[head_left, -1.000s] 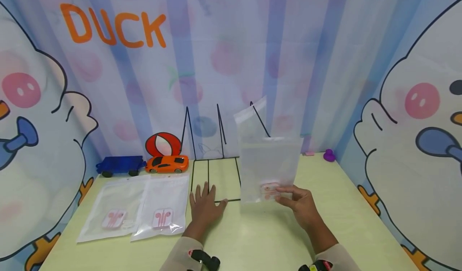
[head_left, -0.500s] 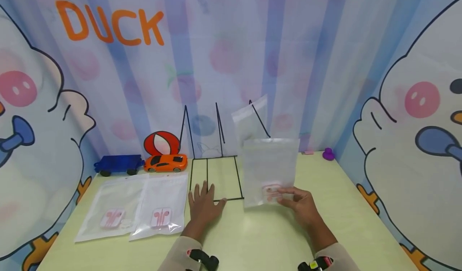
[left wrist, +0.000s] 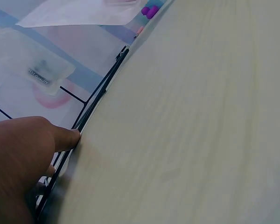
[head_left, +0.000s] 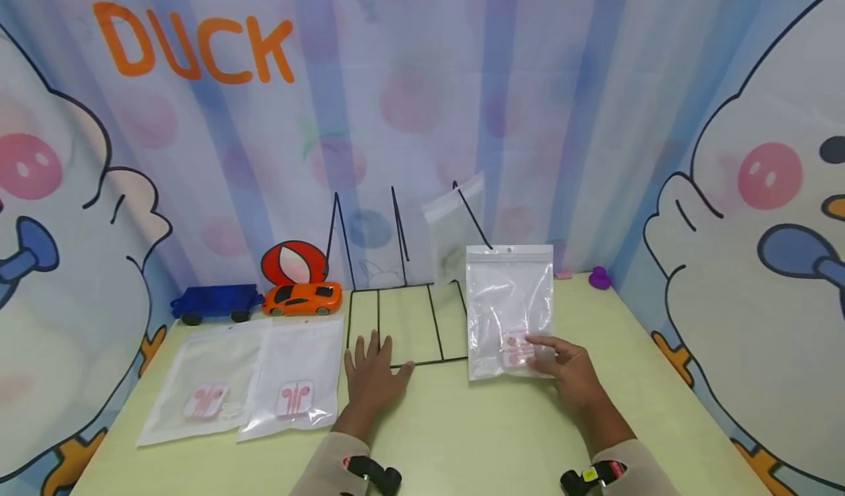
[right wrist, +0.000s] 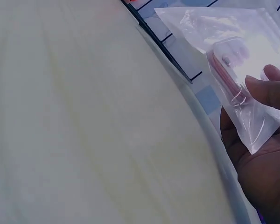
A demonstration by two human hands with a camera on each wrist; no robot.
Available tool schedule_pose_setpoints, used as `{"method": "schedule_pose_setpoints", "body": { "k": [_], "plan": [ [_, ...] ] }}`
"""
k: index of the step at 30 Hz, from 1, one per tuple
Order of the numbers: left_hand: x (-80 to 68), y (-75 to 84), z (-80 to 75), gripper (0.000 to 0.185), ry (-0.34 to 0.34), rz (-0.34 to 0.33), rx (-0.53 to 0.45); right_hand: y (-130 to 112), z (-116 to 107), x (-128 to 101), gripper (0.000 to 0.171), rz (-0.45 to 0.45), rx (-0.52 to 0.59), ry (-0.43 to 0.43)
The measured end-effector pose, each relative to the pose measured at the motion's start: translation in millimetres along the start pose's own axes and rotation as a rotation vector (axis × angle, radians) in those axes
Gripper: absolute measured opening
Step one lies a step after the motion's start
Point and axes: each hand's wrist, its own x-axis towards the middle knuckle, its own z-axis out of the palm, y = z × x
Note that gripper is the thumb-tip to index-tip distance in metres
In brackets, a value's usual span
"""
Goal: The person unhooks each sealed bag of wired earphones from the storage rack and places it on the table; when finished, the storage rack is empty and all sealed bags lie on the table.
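Observation:
My right hand [head_left: 573, 376] pinches a clear zip bag [head_left: 488, 290] by its lower right part, thumb and fingers at the pink-and-white earphone case [head_left: 517, 349] inside. The bag stands upright, its top hole just right of the tip of a black wire display rack's [head_left: 422, 363] right hook. Farther back on that hook hangs a smaller frosted bag [head_left: 454, 221]. My left hand [head_left: 376, 380] lies with fingers spread over the rack's base at its front left; in the left wrist view the thumb [left wrist: 67, 138] touches the base wire.
Two zip bags with earphone cases, a left one [head_left: 227, 360] and a right one [head_left: 297, 356], lie overlapping on the table at left. Behind them stand an orange toy car [head_left: 302, 299] and a blue toy trailer [head_left: 216, 301]. A purple toy duck [head_left: 599, 278] sits at the back right.
My right hand has moved right with the bag, and the bag has turned to face the camera. Its top hole has shifted right of the hook's tip. My left hand has stayed put.

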Motion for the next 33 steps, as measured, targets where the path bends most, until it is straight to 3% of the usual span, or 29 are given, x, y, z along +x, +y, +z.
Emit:
{"method": "schedule_pose_setpoints", "body": {
  "k": [12, 25, 33],
  "plan": [
    [1.0, -1.3, 2.2, 0.075, 0.0, 0.003, 0.016, 0, -9, 1, 0.052, 0.125, -0.086, 0.03],
    [0.8, -0.9, 0.7, 0.076, -0.006, 0.002, 0.016, 1, -11, 3, 0.057, 0.092, -0.103, 0.005],
    [-0.2, 0.0, -1.1, 0.075, 0.003, 0.002, 0.012, -5, -17, 1, 0.055, 0.091, -0.265, 0.005]
  ]
}}
